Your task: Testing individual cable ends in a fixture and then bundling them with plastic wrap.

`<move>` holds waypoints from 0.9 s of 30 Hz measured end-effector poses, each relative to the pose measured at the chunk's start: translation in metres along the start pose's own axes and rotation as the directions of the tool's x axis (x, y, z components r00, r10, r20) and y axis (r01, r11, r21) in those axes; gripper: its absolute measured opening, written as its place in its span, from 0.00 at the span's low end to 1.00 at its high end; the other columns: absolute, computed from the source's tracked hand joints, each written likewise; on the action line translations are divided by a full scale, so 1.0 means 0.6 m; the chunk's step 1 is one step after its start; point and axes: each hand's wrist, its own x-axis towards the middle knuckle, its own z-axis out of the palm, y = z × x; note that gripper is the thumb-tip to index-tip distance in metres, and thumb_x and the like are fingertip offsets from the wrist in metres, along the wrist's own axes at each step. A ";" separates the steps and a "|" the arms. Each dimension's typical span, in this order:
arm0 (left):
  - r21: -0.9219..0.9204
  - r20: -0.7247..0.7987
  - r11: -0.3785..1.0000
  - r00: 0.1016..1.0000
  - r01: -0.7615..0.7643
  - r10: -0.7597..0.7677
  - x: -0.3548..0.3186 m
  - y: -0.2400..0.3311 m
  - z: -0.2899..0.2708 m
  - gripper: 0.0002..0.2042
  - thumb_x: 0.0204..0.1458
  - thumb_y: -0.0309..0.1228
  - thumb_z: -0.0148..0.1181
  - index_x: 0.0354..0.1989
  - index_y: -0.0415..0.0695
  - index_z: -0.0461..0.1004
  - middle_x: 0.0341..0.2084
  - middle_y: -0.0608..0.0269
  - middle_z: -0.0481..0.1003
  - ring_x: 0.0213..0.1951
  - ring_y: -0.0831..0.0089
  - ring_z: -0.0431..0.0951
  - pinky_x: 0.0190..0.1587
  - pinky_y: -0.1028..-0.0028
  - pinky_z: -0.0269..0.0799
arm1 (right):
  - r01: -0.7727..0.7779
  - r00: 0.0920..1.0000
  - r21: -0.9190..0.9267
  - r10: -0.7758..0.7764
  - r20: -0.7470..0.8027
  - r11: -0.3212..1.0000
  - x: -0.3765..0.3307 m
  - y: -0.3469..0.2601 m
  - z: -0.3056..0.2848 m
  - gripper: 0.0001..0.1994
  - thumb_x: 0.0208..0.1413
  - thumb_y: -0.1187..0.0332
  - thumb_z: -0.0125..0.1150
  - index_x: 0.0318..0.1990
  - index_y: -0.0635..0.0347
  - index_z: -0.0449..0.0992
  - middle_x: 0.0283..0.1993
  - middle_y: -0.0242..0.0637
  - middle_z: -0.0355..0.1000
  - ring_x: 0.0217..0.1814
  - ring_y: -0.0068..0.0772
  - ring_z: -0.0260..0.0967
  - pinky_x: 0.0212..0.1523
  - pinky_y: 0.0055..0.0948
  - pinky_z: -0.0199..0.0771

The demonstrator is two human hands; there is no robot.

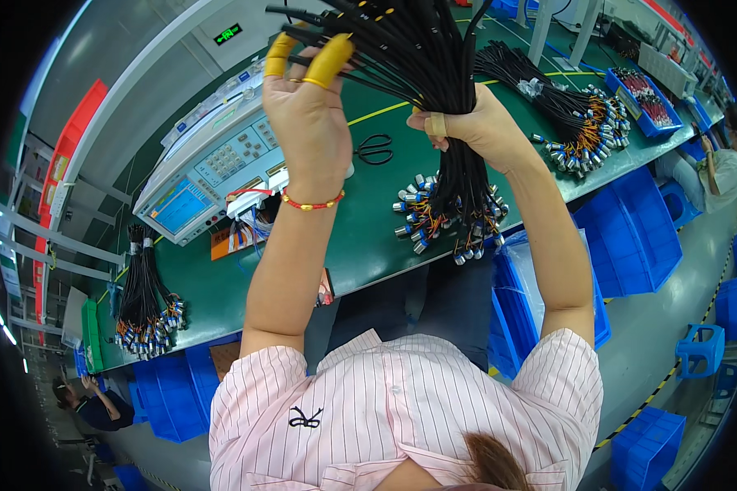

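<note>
My right hand [467, 127] is wrapped round a thick bundle of black cables [422, 49], lifted above the bench; a tan band circles one finger. The lower ends hang as a cluster of silver-and-blue cylindrical connectors [450, 217] with orange wires. Up at the free cable ends is my left hand [307, 90], yellow covers on its fingers. Its bent fingers catch several cables fanned out to the left; the fingertips are partly hidden among them. Black-handled scissors [374, 150] lie on the green bench top [368, 213] between my forearms.
A test instrument with a screen [180, 209] stands left. More cable bundles lie at left [143, 286] and right [577, 123]. A blue parts tray [643, 102] sits far right. Blue bins [630, 233] stand below the bench's front edge. Other people sit at both sides.
</note>
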 end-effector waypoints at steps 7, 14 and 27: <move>-0.125 0.150 0.992 0.988 -0.003 0.022 -0.022 -0.036 -0.044 0.22 0.58 0.37 0.58 0.58 0.41 0.64 0.57 0.62 0.67 0.61 0.65 0.64 0.67 0.59 0.55 | 0.018 1.000 0.002 -0.018 0.022 1.000 0.002 0.001 0.000 0.06 0.45 0.74 0.65 0.31 0.66 0.76 0.23 0.33 0.71 0.21 0.20 0.65 0.26 0.21 0.66; 0.397 0.493 0.848 0.698 0.351 -0.520 -0.019 -0.027 0.025 0.17 0.58 0.35 0.56 0.51 0.37 0.71 0.48 0.52 0.74 0.49 0.64 0.76 0.47 0.60 0.77 | 0.035 0.978 -0.046 -0.024 0.208 0.998 0.008 0.003 0.007 0.08 0.44 0.74 0.69 0.31 0.66 0.76 0.24 0.32 0.72 0.22 0.21 0.66 0.26 0.22 0.68; 0.350 0.410 0.903 0.826 0.250 -0.387 0.014 -0.061 0.079 0.11 0.56 0.30 0.60 0.44 0.38 0.77 0.32 0.64 0.78 0.37 0.77 0.77 0.43 0.76 0.72 | 0.356 0.912 -0.269 -0.395 -0.109 0.895 -0.032 -0.083 -0.073 0.18 0.54 0.62 0.68 0.47 0.65 0.75 0.34 0.28 0.72 0.34 0.16 0.69 0.38 0.17 0.70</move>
